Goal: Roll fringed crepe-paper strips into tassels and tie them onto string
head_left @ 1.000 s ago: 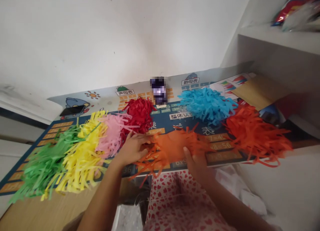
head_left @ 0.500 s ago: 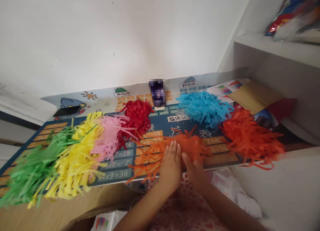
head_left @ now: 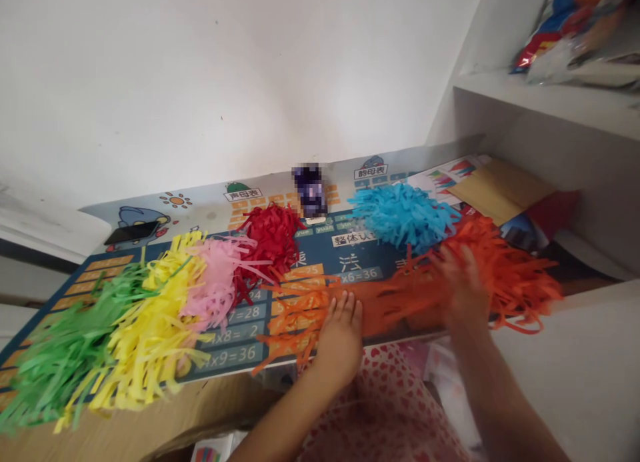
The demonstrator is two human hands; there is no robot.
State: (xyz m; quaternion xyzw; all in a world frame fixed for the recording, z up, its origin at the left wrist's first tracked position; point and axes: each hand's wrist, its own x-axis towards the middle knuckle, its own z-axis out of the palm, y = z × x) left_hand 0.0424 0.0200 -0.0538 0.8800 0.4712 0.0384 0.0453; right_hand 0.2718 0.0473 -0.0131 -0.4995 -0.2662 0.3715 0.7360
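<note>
A sheet of orange tissue paper (head_left: 387, 309), fringed at its left end, lies spread across the table mat. My left hand (head_left: 343, 332) rests flat on it, left of its middle, with the fingers stretched out. At its right end is my right hand (head_left: 465, 289), blurred, with its fingers seemingly apart. Close by that hand sits a darker orange-red fringed paper bunch (head_left: 520, 279). Where the two papers meet is hard to make out. Behind lies a blue fringed bunch (head_left: 405, 215).
Red (head_left: 273, 239), pink (head_left: 213, 282), yellow (head_left: 150, 342) and green (head_left: 75, 349) fringed bunches cover the left side. A blurred-out phone-like object (head_left: 310, 190) stands at the wall. A dark phone (head_left: 133, 232) lies back left, a brown envelope (head_left: 505, 189) back right, beneath a shelf (head_left: 545, 105).
My right hand has moved right, from beside the left hand to the orange-red bunch. The orange paper now shows stretched out flatter and longer. My left hand stays on it.
</note>
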